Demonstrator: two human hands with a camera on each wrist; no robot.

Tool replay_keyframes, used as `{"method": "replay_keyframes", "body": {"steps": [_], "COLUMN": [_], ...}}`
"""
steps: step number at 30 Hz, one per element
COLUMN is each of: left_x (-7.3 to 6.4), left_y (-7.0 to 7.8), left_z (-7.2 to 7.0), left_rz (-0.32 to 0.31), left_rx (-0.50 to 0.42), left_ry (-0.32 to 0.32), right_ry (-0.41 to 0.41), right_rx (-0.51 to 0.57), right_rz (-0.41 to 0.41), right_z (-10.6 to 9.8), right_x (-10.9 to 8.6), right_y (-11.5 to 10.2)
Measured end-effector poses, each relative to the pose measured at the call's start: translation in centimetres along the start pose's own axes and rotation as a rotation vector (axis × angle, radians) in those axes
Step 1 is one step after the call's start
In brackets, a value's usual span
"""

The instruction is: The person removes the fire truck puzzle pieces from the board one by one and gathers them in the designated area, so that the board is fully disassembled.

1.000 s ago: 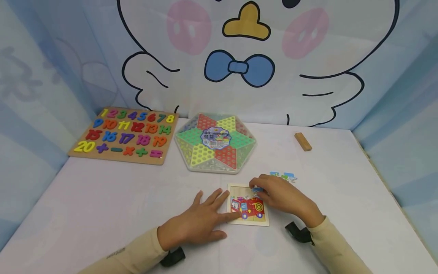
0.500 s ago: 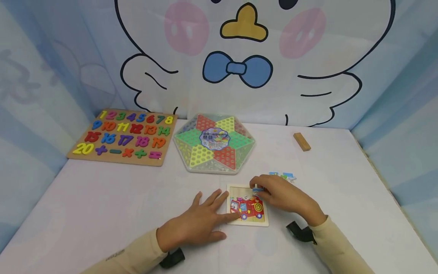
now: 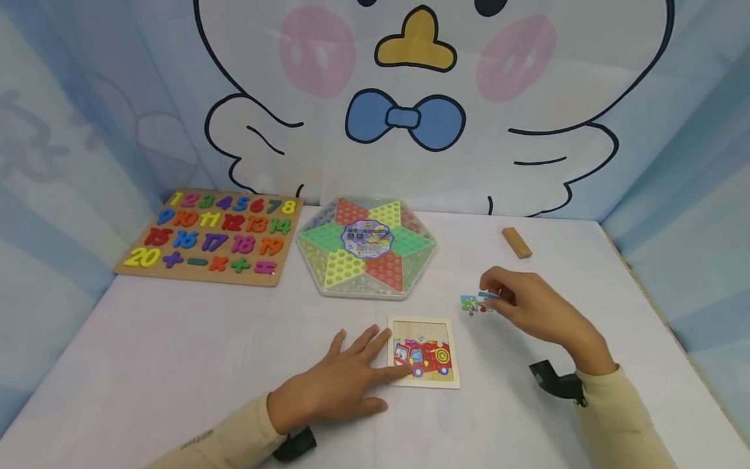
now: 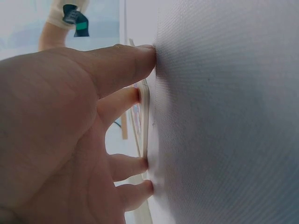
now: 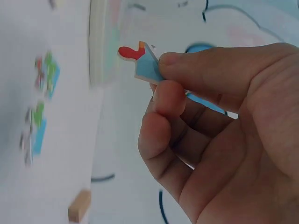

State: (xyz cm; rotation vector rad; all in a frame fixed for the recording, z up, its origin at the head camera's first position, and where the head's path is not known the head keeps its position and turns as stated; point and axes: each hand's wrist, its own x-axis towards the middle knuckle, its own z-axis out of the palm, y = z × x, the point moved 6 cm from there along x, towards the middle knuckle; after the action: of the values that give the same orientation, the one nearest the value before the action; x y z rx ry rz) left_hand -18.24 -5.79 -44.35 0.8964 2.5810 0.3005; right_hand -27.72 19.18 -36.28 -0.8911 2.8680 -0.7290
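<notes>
A small framed jigsaw puzzle [image 3: 426, 383] lies flat at the front. Its lower part shows a red truck, and its upper part is bare wood. My left hand [image 3: 336, 384] is spread flat beside it, with a fingertip resting on the picture and others at the left edge. In the left wrist view, the thumb [image 4: 140, 58] touches the tablecloth. Raised off the table, my right hand [image 3: 539, 306] pinches a blue and red puzzle piece [image 5: 148, 67] between thumb and forefinger. Two loose puzzle pieces [image 5: 46, 74] lie below it, partly hidden by that hand in the head view.
A number board [image 3: 205, 238] stands at the back left, beside a hexagonal Chinese checkers set [image 3: 368, 247]. At the back right lies a small wooden block [image 3: 517, 243]. A printed curtain [image 3: 410, 176] closes off the table's far edge.
My right hand has lifted the puzzle piece from the frame's upper right corner and carried it right and back, over the loose pieces. The left hand stays in place.
</notes>
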Motion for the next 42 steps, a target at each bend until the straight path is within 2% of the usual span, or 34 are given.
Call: {"method": "replay_keyframes", "body": {"steps": [3,6,13,17,23,30,42], "left_x": [0.0,0.0,0.0,0.0,0.0,0.0,-0.1], "left_y": [0.0,0.0,-0.2,-0.2,-0.1,0.0,0.0], "left_z": [0.0,0.1,0.2,0.2,0.1,0.0,0.0], "left_rz": [0.001,0.004,-0.003,-0.007,-0.011,-0.002,0.001], "left_rx": [-0.004,-0.010,-0.032,-0.037,-0.036,-0.028,-0.021], "left_ry": [-0.003,-0.006,-0.010,-0.011,-0.014,-0.006,0.000], "right_ry": [0.026,0.015,-0.086,-0.120,-0.106,-0.100,-0.105], "right_rx": [-0.027,-0.045,0.002,0.052,0.057,0.039,0.066], "right_rz": [0.045,0.085,0.210,0.232,0.221,0.260,0.278], "right_z": [-1.1,-1.6,-1.4,-0.9,0.0,0.9,1.4], "right_x": [-0.7,-1.3,-1.9,-2.0,-1.7,-1.4,-1.1], "right_y": [1.9,3.8,7.6,8.8,9.9,10.9,10.6]}}
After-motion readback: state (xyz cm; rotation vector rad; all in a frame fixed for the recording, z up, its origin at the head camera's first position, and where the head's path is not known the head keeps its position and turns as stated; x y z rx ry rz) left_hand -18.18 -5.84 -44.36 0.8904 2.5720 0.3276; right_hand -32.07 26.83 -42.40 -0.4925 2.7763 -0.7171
